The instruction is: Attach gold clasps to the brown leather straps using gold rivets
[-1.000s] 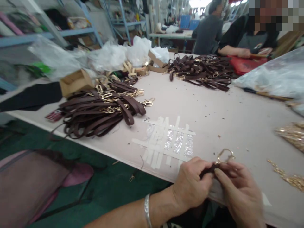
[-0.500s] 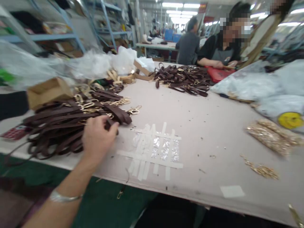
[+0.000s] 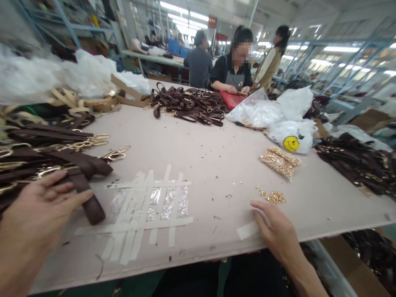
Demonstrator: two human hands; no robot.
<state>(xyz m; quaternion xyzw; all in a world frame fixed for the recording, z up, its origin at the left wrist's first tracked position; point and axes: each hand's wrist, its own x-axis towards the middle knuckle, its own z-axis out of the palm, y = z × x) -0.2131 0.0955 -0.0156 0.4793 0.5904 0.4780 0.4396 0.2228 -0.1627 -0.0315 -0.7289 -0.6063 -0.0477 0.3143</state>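
Note:
My left hand [image 3: 40, 202] is at the left pile of dark brown straps [image 3: 34, 154], its thumb lying across the looped end of one brown strap [image 3: 89, 202]. The fingers bend on the strap's other side. Gold clasps [image 3: 116, 153] stick out of the pile beside it. My right hand [image 3: 275, 225] holds nothing, its fingers stretched out and thumb apart. It is just in front of a small heap of gold metal pieces [image 3: 275, 197], beside a white paper piece [image 3: 247, 231].
Clear packets lie under strips of white tape [image 3: 154, 224] on the table. A bag of gold pieces [image 3: 280, 162] and a plastic bag with a yellow smiley [image 3: 305, 134] are at right. More straps [image 3: 192, 103] lie at the back, near a co-worker [image 3: 232, 70] with a red item [image 3: 230, 99].
The view has swung right. My right hand has come into view by the gold pieces. The brown strap end at my left hand now sticks out from the pile toward the taped packets.

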